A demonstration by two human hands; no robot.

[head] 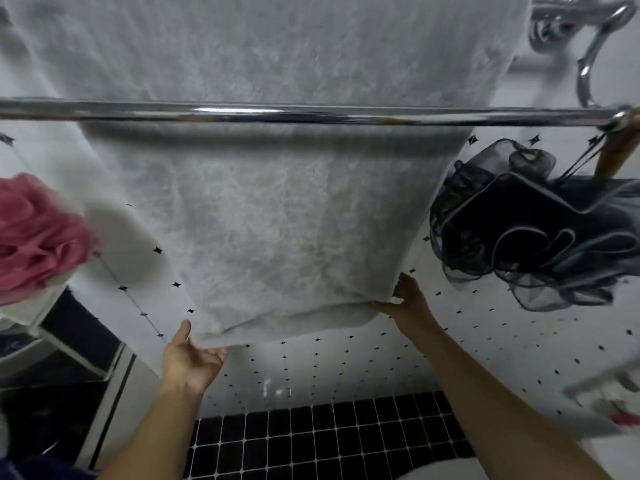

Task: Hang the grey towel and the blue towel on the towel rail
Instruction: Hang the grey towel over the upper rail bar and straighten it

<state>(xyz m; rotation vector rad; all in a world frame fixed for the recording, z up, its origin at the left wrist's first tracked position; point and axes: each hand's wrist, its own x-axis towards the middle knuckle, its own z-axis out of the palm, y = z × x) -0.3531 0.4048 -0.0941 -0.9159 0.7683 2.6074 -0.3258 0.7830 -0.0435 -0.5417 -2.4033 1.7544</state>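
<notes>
The grey towel [270, 209] hangs down behind a chrome towel rail [311, 114] that crosses the view from left to right. Its upper part fills the top of the frame above the rail. My left hand [190, 358] pinches the towel's lower left corner between thumb and fingers. My right hand [408, 299] grips the lower right corner. Both arms reach up from below. A dark blue cloth edge [41, 469] shows at the bottom left corner; I cannot tell if it is the blue towel.
A pink bath sponge [34, 233] hangs at the left. A black mesh sponge and pouch [533, 230] hang from the rail's right end. Chrome fittings [575, 26] sit at the top right. The wall is white tile [346, 368] over black tile [329, 441].
</notes>
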